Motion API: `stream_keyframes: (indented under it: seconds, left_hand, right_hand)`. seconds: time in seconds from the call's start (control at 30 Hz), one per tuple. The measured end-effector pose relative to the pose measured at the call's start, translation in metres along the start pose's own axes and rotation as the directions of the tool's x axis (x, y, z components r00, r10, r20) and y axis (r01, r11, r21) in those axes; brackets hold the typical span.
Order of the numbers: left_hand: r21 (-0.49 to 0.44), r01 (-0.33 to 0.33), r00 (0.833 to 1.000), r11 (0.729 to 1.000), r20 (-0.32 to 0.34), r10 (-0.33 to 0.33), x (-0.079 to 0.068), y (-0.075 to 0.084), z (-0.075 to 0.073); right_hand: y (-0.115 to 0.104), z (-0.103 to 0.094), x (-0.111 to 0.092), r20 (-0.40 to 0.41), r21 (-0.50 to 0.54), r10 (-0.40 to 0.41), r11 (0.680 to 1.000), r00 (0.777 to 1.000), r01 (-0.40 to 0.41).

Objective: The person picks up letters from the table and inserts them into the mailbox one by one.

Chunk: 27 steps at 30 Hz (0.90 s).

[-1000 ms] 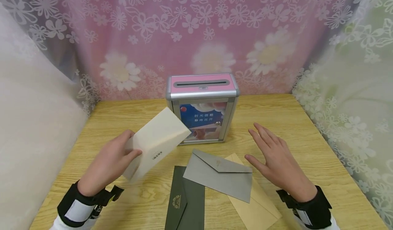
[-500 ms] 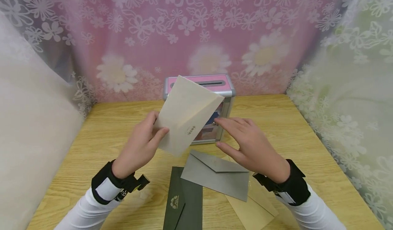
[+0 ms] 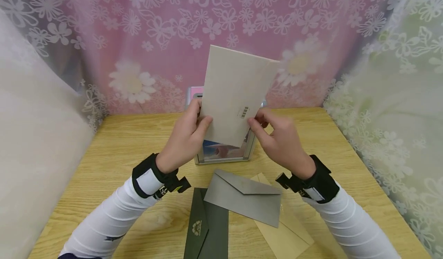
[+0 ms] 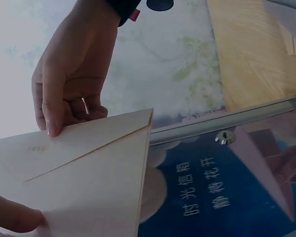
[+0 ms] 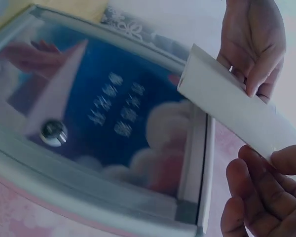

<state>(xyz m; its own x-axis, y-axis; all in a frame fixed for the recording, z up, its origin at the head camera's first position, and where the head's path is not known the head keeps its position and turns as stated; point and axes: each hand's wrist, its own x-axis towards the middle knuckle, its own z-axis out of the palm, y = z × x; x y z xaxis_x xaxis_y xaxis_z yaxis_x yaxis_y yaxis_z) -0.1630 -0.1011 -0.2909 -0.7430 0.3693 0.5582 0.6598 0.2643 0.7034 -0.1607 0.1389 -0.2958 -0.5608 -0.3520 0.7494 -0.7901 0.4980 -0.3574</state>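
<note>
While the left hand [image 3: 183,136] grips the cream envelope [image 3: 235,90] low on its left edge, thumb flat on the near face and fingers tucked behind, the right hand [image 3: 280,136] pinches the opposite edge between thumb and curled fingers, just beside a small printed mark [image 3: 244,112]. From where I stand, that envelope is up in the air, leaning slightly, at the upper centre of the head view, and it hides most of a silver-framed box [image 3: 221,160]; whether the two touch, I can't tell. Seen from the left wrist, the box has a blue front with white characters and a round metal lock [image 4: 225,138]. Lower down, on the wooden table [image 3: 110,155], a grey envelope [image 3: 243,201] lies across parts of a dark green envelope [image 3: 211,232] at bottom centre and a yellow envelope [image 3: 285,234] towards the lower right. Pink flowered curtain [image 3: 173,24] fills the top.
</note>
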Motion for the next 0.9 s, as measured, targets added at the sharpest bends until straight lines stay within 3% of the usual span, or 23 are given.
stream_keyframes:
  seconds: [0.2, 0.43, 0.67, 0.9]
  left_hand:
    - [0.096, -0.049, 0.996, 0.994, -0.066, 0.056, 0.029, 0.006, -0.006]
    - [0.210, -0.096, 0.974, 0.973, -0.183, 0.136, 0.061, 0.016, -0.017]
    - [0.236, -0.056, 0.966, 0.970, -0.233, 0.112, 0.082, 0.017, -0.027]
    - [0.255, 0.019, 0.970, 0.967, -0.240, 0.045, 0.092, 0.005, -0.030]
  right_hand:
    - [0.008, -0.015, 0.029, -0.066, 0.003, -0.009, 1.000, 0.998, 0.009]
    - [0.014, -0.026, 0.066, -0.094, -0.016, 0.002, 1.000, 0.996, -0.004]
    - [0.022, -0.030, 0.098, -0.108, -0.046, 0.021, 0.999, 0.994, -0.026]
    - [0.030, -0.022, 0.105, -0.092, -0.011, 0.045, 0.999, 0.995, -0.046]
